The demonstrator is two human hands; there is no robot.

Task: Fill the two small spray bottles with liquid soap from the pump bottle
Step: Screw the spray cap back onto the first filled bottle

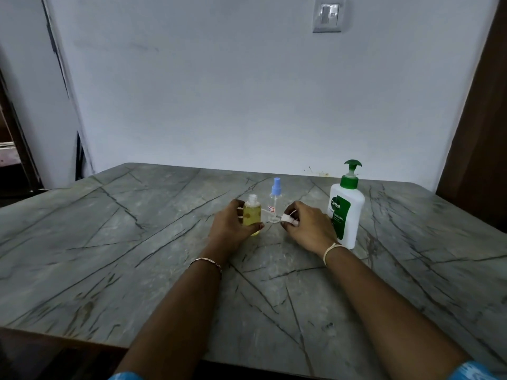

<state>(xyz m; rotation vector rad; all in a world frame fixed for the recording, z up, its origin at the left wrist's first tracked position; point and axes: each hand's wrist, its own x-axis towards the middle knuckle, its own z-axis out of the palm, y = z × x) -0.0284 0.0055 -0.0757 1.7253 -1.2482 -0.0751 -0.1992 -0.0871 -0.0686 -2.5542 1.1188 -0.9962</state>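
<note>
So, the left hand (233, 224) has its fingers curled round the open bottle (252, 215), which is full of yellow soap and standing on the table (109, 242). The right hand (308, 227) pinches a white cap (288, 219) in its fingertips. The clear bottle (275, 205), blue sprayer on, stands just behind the gap between both sets of fingers. The pump bottle (347, 212) sits right beside the right knuckles, on the outer side.

Home room, marble-patterned table (137, 242), plain painted wall (247, 91), light switch (327, 15), wooden door frame (477, 119)
</note>
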